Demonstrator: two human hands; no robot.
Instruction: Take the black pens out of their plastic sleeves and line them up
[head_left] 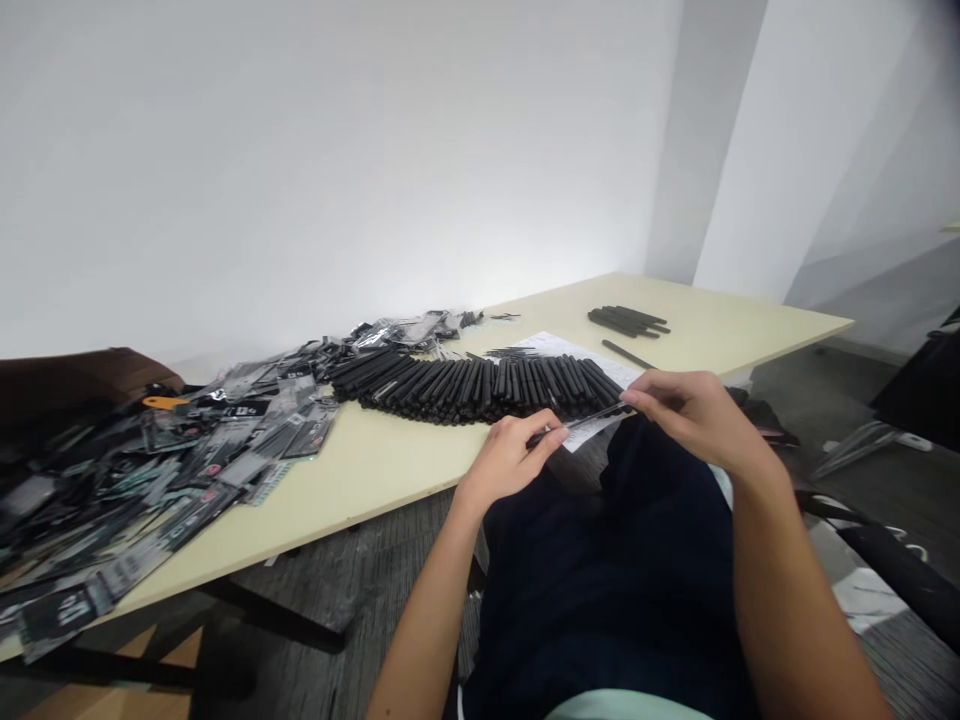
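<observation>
Over the table's front edge, my left hand [519, 450] pinches the dark end of a slim black pen-like stick [534, 439]. My right hand [686, 415] is closed, thumb against fingers, on the far end of a narrow see-through plastic sleeve [596, 414] that stretches between both hands. How far the stick reaches inside the sleeve is too blurred to tell. Just behind my hands lies a long, dense row of black pen-like sticks [465, 390], stacked side by side. Printed white paper [551, 345] shows under and behind that row.
Plastic packets [247, 410] and dark strips form a messy heap on the left, with an orange-handled tool [165, 403] on it. Several black sticks [626, 321] lie at the back right of the pale table [720, 325]; a single stick [628, 354] is nearer. A wall stands behind.
</observation>
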